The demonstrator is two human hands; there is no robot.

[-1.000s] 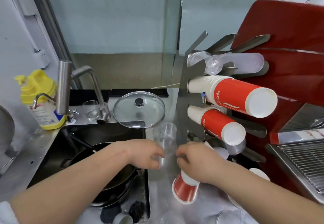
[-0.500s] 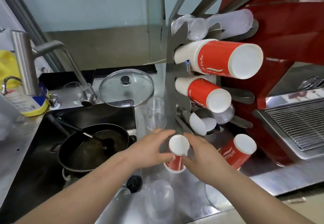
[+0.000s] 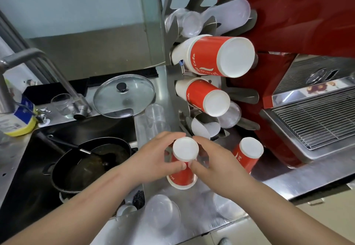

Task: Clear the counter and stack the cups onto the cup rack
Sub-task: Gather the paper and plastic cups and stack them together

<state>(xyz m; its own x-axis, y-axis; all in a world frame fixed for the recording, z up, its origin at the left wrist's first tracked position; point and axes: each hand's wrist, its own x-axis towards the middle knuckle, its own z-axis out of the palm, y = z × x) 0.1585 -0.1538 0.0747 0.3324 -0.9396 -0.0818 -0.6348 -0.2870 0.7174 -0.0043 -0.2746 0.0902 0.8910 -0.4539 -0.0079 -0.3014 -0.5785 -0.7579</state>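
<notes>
An upside-down red paper cup (image 3: 183,160) stands on the steel counter (image 3: 284,181), white base up. My left hand (image 3: 157,158) grips its left side and my right hand (image 3: 209,160) its right side. A second inverted red cup (image 3: 247,154) stands just to the right. The metal cup rack (image 3: 171,83) rises behind, holding a large red cup stack (image 3: 215,56), a smaller red stack (image 3: 203,97), clear cups (image 3: 188,22) at the top and white lids (image 3: 205,128) low down. Clear plastic cups (image 3: 157,118) stand behind my left hand; others (image 3: 163,212) lie near the front edge.
A sink (image 3: 32,164) at the left holds a black pan (image 3: 92,162). A glass pot lid (image 3: 124,96), a drinking glass (image 3: 63,103), a tap (image 3: 38,62) and a yellow bottle (image 3: 15,118) sit behind it. A red machine (image 3: 299,14) with a wire grate (image 3: 315,118) stands at the right.
Both hands came from the clear cups to the inverted red cup and now hold it on both sides. The view has tilted down and closer to the counter.
</notes>
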